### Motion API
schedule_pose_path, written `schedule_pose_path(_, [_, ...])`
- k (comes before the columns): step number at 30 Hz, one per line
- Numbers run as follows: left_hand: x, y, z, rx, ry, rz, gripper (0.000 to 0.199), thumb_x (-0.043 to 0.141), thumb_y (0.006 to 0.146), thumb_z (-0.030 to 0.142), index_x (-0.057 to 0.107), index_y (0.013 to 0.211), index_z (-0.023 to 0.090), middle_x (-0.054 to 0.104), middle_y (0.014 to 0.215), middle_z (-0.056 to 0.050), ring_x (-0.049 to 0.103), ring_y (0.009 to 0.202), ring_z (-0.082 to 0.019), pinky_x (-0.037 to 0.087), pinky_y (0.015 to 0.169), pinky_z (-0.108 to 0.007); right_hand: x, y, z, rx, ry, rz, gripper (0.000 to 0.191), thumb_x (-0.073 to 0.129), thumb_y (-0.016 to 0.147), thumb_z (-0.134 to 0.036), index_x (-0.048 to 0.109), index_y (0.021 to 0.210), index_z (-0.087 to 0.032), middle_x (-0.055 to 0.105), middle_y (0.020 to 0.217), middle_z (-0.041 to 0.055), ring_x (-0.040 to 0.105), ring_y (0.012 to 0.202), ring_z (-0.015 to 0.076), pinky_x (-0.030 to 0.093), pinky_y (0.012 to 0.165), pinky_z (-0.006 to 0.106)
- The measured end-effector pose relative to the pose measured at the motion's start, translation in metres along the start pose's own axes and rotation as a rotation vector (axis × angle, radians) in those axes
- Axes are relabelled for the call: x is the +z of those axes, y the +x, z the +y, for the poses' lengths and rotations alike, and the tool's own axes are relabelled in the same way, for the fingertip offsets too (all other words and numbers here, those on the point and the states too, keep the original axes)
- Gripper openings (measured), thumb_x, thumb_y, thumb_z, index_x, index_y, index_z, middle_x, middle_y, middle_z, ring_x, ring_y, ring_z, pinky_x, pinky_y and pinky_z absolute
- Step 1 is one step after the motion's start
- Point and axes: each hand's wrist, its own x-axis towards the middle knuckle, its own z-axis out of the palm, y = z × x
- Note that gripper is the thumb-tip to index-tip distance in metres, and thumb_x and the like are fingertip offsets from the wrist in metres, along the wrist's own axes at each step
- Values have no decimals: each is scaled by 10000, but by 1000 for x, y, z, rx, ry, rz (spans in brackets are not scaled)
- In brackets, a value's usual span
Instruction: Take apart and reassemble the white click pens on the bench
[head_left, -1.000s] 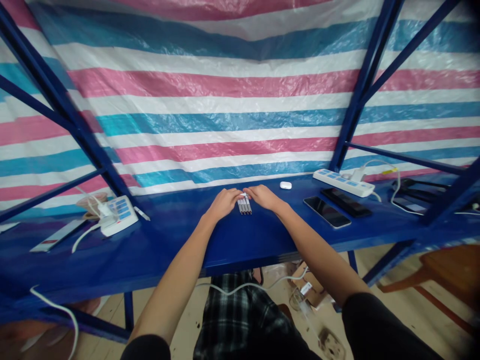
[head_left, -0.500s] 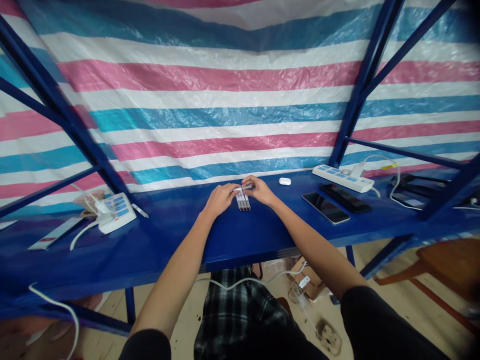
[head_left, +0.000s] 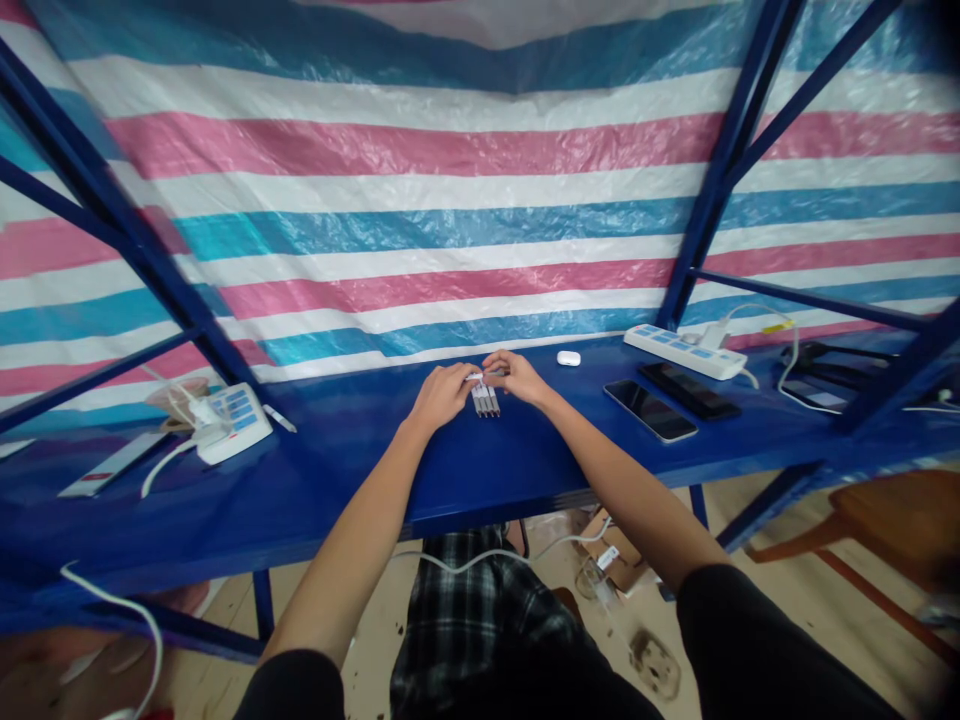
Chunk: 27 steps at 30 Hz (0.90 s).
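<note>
Several slim grey-and-white pens (head_left: 486,402) lie side by side on the blue table (head_left: 480,470), their dark ends toward me. At their far end, my left hand (head_left: 444,393) and my right hand (head_left: 516,378) meet over one more pale, slim pen (head_left: 475,377) lying crosswise. The fingers of my left hand are closed on its left part. My right hand pinches at its right end, where the fingers partly hide it. A small white case (head_left: 568,358) sits behind and to the right of my right hand.
Two dark phones (head_left: 651,410) and a white power strip (head_left: 684,352) are on the right. On the left are another power strip (head_left: 234,424), a white pen (head_left: 280,418) and a flat box (head_left: 112,465). Blue metal posts (head_left: 705,200) stand before a striped sheet.
The view has shifted slightly. The crosswise pen's right part is now more hidden by my right fingers; both hands stay at the far end of the row.
</note>
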Motion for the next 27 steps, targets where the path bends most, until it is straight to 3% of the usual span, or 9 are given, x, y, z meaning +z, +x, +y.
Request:
schedule_pose_path(2, [0, 0, 1, -12, 1, 10, 282, 439, 1049, 345, 667, 1160, 223, 733, 1123, -71, 674, 1048, -242, 450, 889, -368, 1, 0, 1, -16, 24, 13, 411, 797, 732, -310, 610, 1079, -194, 718, 928, 45, 629, 688, 139, 434, 447, 181])
schedule_pose_path(6, [-1, 0, 3, 0, -2, -4, 286, 431, 1044, 322, 661, 1177, 218, 726, 1136, -79, 662, 1076, -249, 451, 907, -375, 1, 1, 3, 28, 13, -16, 283, 698, 848, -384, 635, 1025, -172, 699, 761, 35, 605, 610, 128, 424, 431, 182])
schedule_pose_path(11, [-3, -1, 8, -31, -2, -20, 325, 404, 1039, 293, 626, 1270, 238, 712, 1184, -79, 668, 1053, -250, 457, 917, -387, 0, 1, 2, -45, 13, -9, 335, 798, 747, -325, 644, 1010, -186, 723, 889, 43, 629, 670, 136, 450, 435, 186])
schedule_pose_path(16, [-4, 0, 11, -64, -33, -37, 269, 456, 994, 246, 636, 1192, 229, 714, 1180, -82, 671, 1040, -252, 472, 902, -382, 2, 0, 1, 41, 14, -10, 298, 725, 837, -411, 631, 989, -174, 705, 722, 33, 581, 558, 118, 406, 404, 180])
schedule_pose_path(23, [-7, 0, 15, -132, -27, -28, 218, 496, 958, 224, 638, 1121, 248, 746, 1093, -46, 689, 923, -240, 470, 847, -360, 0, -1, 1, -73, -41, 7, 317, 786, 702, -288, 661, 971, -174, 709, 946, 57, 626, 709, 138, 448, 461, 186])
schedule_pose_path(27, [-8, -1, 16, -164, 14, -8, 188, 526, 984, 356, 651, 1087, 259, 760, 1022, -34, 691, 820, -225, 465, 773, -330, 0, -1, 1, -112, -54, -1, 325, 781, 691, -286, 670, 972, -168, 704, 988, 65, 631, 731, 148, 469, 499, 207])
